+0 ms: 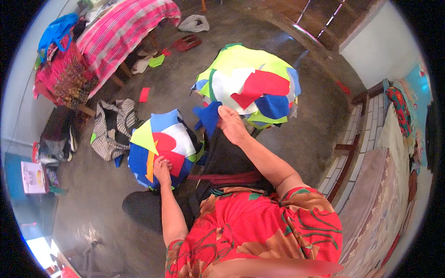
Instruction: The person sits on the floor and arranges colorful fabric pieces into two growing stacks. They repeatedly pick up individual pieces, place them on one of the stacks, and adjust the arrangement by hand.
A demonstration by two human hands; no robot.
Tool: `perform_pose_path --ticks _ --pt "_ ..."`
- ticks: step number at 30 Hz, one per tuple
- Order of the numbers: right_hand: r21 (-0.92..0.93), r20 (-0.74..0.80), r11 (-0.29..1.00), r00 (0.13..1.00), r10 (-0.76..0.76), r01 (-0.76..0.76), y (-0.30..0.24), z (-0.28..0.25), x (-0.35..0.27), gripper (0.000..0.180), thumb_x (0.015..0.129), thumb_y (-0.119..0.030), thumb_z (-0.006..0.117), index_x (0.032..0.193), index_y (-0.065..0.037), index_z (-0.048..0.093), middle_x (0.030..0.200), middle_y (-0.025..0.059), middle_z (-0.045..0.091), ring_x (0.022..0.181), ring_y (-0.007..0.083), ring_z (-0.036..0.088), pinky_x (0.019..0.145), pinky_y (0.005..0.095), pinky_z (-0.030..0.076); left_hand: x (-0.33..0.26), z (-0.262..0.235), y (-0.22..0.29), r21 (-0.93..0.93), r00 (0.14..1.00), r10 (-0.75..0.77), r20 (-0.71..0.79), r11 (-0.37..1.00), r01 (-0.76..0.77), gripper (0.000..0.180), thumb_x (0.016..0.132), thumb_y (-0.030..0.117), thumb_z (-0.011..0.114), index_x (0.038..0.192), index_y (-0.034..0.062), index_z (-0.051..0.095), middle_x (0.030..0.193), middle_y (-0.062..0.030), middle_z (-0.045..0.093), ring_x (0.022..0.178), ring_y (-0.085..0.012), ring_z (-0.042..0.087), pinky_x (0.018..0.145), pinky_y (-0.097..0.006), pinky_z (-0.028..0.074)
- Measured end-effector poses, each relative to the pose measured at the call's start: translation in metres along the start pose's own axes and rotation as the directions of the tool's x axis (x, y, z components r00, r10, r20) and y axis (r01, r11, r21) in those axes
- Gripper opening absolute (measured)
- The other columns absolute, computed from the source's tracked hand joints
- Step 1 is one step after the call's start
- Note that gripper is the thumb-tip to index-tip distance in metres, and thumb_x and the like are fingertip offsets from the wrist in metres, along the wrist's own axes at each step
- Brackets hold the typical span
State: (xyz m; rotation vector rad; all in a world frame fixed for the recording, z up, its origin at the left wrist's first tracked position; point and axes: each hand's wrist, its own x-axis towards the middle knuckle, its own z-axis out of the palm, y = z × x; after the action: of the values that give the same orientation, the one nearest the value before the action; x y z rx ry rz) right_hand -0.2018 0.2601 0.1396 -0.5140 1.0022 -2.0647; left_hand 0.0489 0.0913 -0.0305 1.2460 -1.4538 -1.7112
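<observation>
A dark blue cloth piece (208, 116) hangs from my right hand (233, 126), whose fingers pinch its edge. Just beyond that hand, a large heap of flat cloth pieces (241, 60) in lime, white, red, blue and green rises above the floor; what supports it is hidden. My left hand (162, 172) rests on a smaller heap of cloth pieces (177, 134) at the left. Its fingers are curled in at the edge of a red cloth piece (175, 163), beside an orange strip (150, 166). Exactly what they grip is hard to see.
A checked bag (105, 134) lies on the floor left of the smaller heap. Pink striped cloth (125, 34) covers a bed at the back left. Red slippers (187, 43), a plastic bag (194, 23) and cloth scraps (144, 95) lie about. Another bed (366, 194) stands right.
</observation>
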Motion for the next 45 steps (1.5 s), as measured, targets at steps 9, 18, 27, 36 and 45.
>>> perform_pose_path --ticks 9,18,27,36,45 --pt "0.309 0.179 0.83 0.885 0.429 -0.465 0.077 0.007 0.006 0.028 0.092 -0.028 0.044 0.11 -0.007 0.052 0.109 0.0094 0.059 0.101 0.0233 0.057 0.088 0.0421 0.045 -0.009 -0.003 0.013 0.052 0.996 0.025 0.084 0.998 -0.03 0.021 0.087 0.018 0.056 0.102 0.0027 0.058 0.086 -0.004 0.06 0.066 -0.0097 0.057 0.058 -0.022 0.046" --pt "0.305 0.245 0.767 0.825 0.51 -0.564 0.074 0.007 0.004 0.031 0.094 -0.031 0.04 0.112 -0.008 0.052 0.111 0.0113 0.058 0.103 0.0256 0.056 0.085 0.0472 0.045 -0.049 0.056 0.058 -0.39 0.891 -0.113 0.441 0.869 0.303 0.057 0.082 0.046 0.057 0.118 0.003 0.05 0.107 -0.0076 0.058 0.099 -0.0186 0.055 0.085 -0.034 0.044" --pt "0.064 -0.017 0.825 0.826 0.564 -0.562 0.083 -0.002 0.007 0.027 0.092 -0.026 0.043 0.113 -0.009 0.048 0.105 0.0093 0.058 0.095 0.0229 0.059 0.08 0.0414 0.05 -0.033 0.065 0.073 -0.524 0.955 -0.107 0.276 0.816 0.243 0.045 0.075 0.012 0.069 0.115 0.0018 0.05 0.102 -0.0078 0.059 0.093 -0.0195 0.057 0.081 -0.036 0.048" --pt "-0.07 0.0 0.836 0.838 0.546 -0.545 0.085 0.005 0.003 0.034 0.09 -0.019 0.048 0.12 -0.004 0.043 0.107 0.0129 0.058 0.091 0.0222 0.06 0.076 0.0333 0.05 0.053 0.054 0.12 -0.444 0.99 0.133 0.053 0.891 -0.096 0.044 0.074 0.0 0.062 0.117 0.0003 0.049 0.099 -0.0039 0.058 0.088 -0.0146 0.056 0.083 -0.029 0.045" --pt "-0.219 0.087 0.758 0.761 0.642 -0.615 0.077 0.015 0.004 0.023 0.09 -0.023 0.049 0.104 -0.006 0.054 0.095 0.0079 0.062 0.078 0.0115 0.058 0.071 0.0254 0.047 0.099 0.059 0.087 -0.053 0.985 -0.053 -0.164 0.998 0.044 0.056 0.075 -0.006 0.058 0.127 0.006 0.042 0.104 -0.0113 0.056 0.089 -0.0184 0.056 0.077 -0.032 0.05"
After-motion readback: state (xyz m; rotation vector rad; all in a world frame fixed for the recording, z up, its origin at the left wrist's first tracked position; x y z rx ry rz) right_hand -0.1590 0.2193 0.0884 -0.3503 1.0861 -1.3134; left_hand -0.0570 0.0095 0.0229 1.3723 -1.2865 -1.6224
